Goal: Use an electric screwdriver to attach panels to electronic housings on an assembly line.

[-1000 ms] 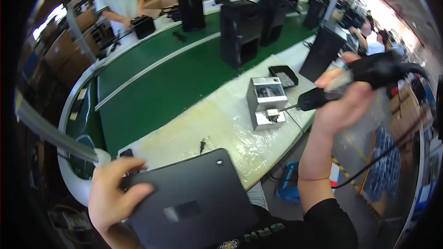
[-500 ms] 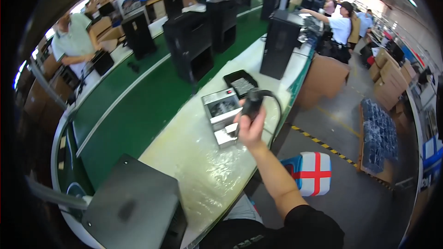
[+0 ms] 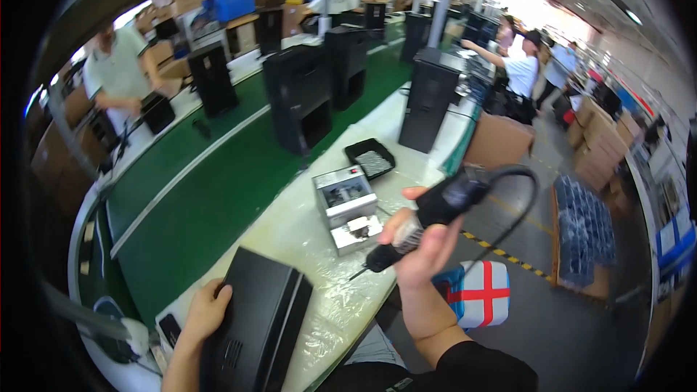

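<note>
My right hand grips a black electric screwdriver, its thin bit pointing down and left above the plastic-covered bench. A cord loops from its rear end. On the left, my left hand holds the edge of a black box-shaped cabinet, thumb on top and the other fingers partly hidden. The cabinet stands tilted and has slots in its face. Beyond the screwdriver bit sits a silver screw feeder. A black tray of small screws lies behind it.
The bench runs beside a green conveyor carrying tall black cabinets. Another cabinet stands on the bench's far end. Co-workers stand across the conveyor and farther along. A white box with a red cross is at floor level, right.
My right hand has brought the screwdriver nearer and turned its bit down-left. My left hand has come into view on the cabinet, which has turned from lying flat to tilted.
</note>
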The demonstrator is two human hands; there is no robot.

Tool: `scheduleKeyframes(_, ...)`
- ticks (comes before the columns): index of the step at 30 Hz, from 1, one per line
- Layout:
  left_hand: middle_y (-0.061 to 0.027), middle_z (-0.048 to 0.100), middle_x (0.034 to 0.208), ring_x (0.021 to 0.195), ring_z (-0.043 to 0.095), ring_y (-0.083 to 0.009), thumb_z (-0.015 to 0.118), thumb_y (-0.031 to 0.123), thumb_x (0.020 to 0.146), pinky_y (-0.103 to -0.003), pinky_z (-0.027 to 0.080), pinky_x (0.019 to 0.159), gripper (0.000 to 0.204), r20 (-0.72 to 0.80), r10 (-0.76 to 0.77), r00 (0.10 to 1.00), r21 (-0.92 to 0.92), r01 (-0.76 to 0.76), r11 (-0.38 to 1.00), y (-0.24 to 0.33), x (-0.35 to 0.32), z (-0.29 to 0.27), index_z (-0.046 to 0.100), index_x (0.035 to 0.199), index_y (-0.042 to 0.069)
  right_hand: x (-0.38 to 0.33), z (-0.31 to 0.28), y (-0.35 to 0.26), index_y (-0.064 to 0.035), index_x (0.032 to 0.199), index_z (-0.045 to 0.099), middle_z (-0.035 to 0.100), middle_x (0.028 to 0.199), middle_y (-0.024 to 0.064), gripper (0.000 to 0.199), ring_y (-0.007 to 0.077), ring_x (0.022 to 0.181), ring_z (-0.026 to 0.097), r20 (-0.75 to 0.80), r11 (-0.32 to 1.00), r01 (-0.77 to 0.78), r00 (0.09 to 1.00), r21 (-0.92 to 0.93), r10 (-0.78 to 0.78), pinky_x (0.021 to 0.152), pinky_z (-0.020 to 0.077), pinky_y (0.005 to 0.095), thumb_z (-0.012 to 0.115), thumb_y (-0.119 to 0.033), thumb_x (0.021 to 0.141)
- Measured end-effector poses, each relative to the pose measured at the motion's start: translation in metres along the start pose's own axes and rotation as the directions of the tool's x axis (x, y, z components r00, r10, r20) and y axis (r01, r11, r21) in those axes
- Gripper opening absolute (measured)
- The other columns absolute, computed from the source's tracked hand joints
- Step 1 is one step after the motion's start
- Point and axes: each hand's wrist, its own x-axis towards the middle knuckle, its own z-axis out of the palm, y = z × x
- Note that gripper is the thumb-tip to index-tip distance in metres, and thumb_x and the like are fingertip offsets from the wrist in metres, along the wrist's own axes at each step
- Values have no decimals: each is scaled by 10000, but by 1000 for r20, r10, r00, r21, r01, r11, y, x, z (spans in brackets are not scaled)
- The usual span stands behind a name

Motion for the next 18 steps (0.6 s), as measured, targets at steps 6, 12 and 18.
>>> scheduleKeyframes(6,-252,634,971,932,607,-400,587,378,843,-429,475,824,466,-27,92,995,166,-86,982,-7,-59,-17,595,1109,-5,-1,48,-20,-12,1286,319,508,1172,169,638,145,528,522,108,938,-117,990,326,86,430,463,261,443,-519,919)
scheduleKeyframes(12,-236,616,1055,959,597,-390,578,447,848,-436,476,832,581,-87,70,994,190,-52,980,-27,-98,-19,502,1214,3,-41,153,-23,44,1198,349,552,657,101,830,133,502,479,287,961,-243,937,131,198,527,414,217,239,-713,876)
scheduleKeyframes(18,-222,630,981,868,612,-388,577,460,853,-444,484,773,543,-97,120,988,184,-101,978,-45,-98,-14,524,1125,-7,-89,213,-1,27,1249,296,479,1132,229,679,176,493,529,557,971,-98,829,217,-41,418,452,258,380,-564,928)
